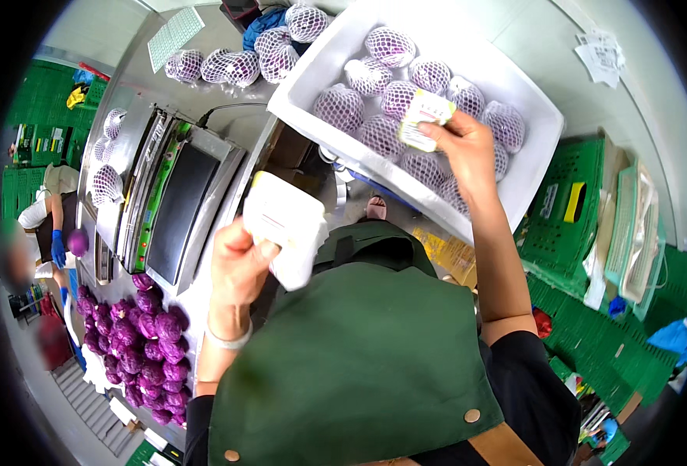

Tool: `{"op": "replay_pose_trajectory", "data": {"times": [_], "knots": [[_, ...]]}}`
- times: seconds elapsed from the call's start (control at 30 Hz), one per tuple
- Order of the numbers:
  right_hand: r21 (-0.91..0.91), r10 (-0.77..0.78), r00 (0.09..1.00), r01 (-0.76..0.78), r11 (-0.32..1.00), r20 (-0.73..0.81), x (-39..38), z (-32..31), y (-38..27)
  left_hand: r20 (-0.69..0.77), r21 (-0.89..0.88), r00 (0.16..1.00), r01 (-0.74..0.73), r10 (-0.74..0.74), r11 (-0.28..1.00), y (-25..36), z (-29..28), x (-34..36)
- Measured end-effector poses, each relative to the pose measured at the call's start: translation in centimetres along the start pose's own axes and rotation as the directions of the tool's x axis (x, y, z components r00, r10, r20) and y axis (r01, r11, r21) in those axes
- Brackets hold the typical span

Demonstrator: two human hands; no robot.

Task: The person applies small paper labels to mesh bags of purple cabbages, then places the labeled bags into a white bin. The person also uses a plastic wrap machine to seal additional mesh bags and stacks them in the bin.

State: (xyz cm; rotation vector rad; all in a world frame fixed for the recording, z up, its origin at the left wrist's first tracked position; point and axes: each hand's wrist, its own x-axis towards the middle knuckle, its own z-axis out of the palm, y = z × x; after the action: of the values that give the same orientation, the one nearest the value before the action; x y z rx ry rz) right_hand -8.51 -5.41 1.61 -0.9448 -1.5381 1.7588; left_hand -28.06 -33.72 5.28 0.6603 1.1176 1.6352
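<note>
The foam box of netted cabbages stands ahead, with a green crate to its right, and a machine and loose cabbages crowd the left side. The left hand grips a white label stack beside the machine, while the right hand pinches a label above the cabbages, contact unclear. Between machine and box, bare counter ends at an edge with an open gap beyond.

Left hand raised, thumb and fingertips pinched together; bare left forearm angles up from below. Right hand farther forward, thumb against fingers in a pinch; bare right forearm reaching out, elbow slightly bent. Hands well apart.
</note>
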Motion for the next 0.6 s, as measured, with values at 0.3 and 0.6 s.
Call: {"op": "replay_pose_trajectory", "data": {"times": [0.3, 0.6], "knots": [[-0.157, -0.035, 0.997, 0.046, 0.987, 0.067, 4.5, 2.3, -1.1, 0.155, 0.038, 0.982, 0.103, -0.107, 0.994, -1.9, 6.1, 14.6], [0.055, -0.005, 0.992, -0.002, 0.999, 0.123, 11.8, 3.1, 1.5, 0.26, 0.297, 0.946, 0.114, -0.195, 0.948, -1.1, 0.7, 23.4]]}}
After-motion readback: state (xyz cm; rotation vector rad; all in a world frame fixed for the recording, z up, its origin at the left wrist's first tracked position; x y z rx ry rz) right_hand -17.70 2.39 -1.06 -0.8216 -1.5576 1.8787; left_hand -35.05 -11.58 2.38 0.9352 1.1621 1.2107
